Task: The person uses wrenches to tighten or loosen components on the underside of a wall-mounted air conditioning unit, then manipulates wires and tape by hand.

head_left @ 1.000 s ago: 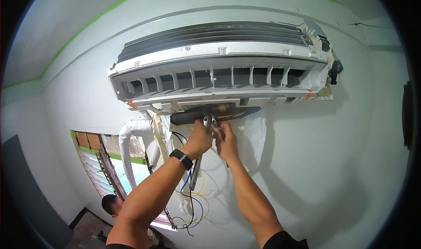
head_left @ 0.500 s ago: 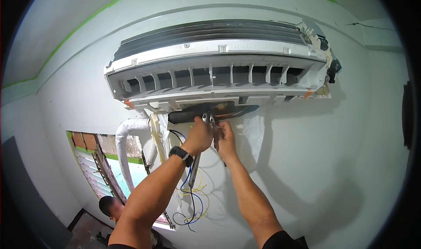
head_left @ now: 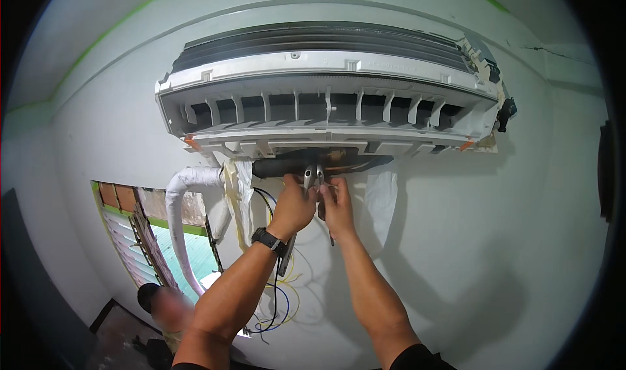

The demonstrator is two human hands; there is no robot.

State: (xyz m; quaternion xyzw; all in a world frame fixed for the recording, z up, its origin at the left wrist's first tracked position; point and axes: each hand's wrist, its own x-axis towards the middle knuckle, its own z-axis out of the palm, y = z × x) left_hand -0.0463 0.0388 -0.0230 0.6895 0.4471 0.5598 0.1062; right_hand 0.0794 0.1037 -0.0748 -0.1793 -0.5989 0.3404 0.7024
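Note:
Both of my hands are raised just below an uncovered white air conditioner indoor unit [head_left: 326, 135] on the wall. My left hand [head_left: 293, 207], with a dark watch on its wrist, is closed round a metal wrench [head_left: 308, 176] whose long handle hangs down below the palm. Beside it my right hand [head_left: 337, 210] grips a second wrench [head_left: 319, 173], with a dark end showing under the fingers. The two wrench heads stand close together at the black-insulated pipe [head_left: 280, 168] under the unit. Whatever the jaws sit on is too small to make out.
A white-wrapped pipe [head_left: 176, 200] bends down at the left, past a louvred window [head_left: 130, 246]. Blue, yellow and black wires [head_left: 277, 311] dangle below my hands. White wrapping [head_left: 381, 204] hangs to the right. Lower left, a person in a dark cap [head_left: 153, 298] is below my arm.
The whole view has shifted slightly. My left hand and its wrench have turned a little, and the handle now shows less below the wrist. Both hands keep their grip near the pipe.

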